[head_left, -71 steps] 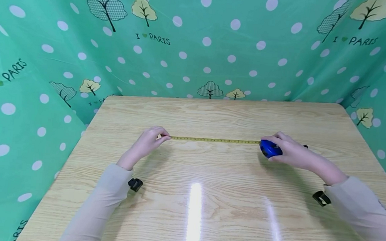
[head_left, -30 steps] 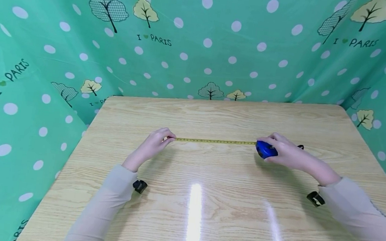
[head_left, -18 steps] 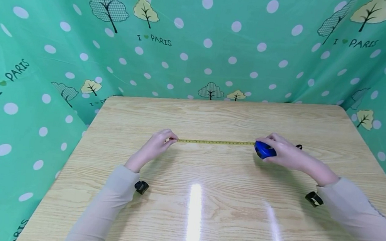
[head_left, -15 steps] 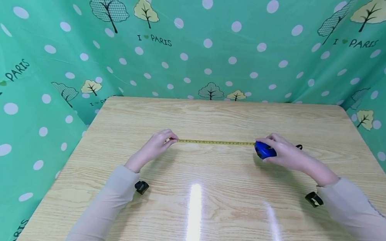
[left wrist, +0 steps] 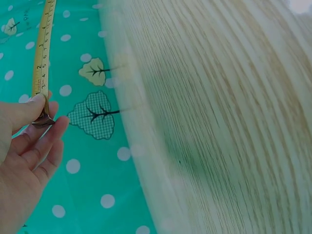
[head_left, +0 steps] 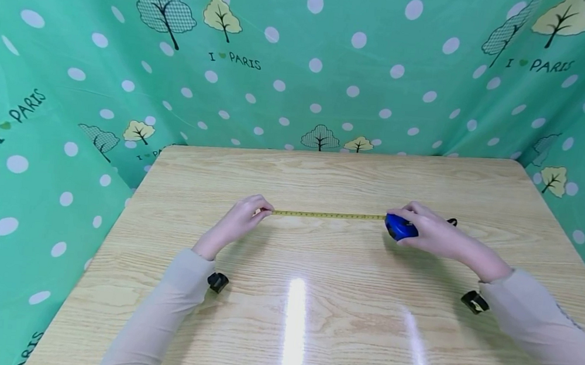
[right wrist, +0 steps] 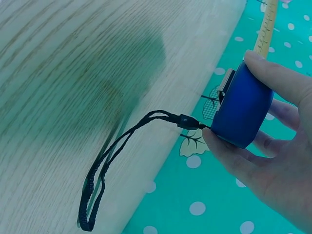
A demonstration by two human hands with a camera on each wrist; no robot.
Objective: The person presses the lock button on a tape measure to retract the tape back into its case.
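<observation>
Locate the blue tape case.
In the head view, the blue case is right of centre, gripped by the right hand, at the right end of the yellow tape.

Pale wood-grain table (head_left: 337,269) amid green, white-dotted cloth (head_left: 288,11)

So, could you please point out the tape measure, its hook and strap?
Tape measure (right wrist: 246,105), right wrist view, blue case.
Hook (left wrist: 44,121), left wrist view, metal lip.
Strap (right wrist: 132,130), right wrist view, cord's middle.

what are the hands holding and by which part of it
A tape measure: the left hand pinches the yellow blade at its hooked end; the right hand grips the blue case.
</observation>
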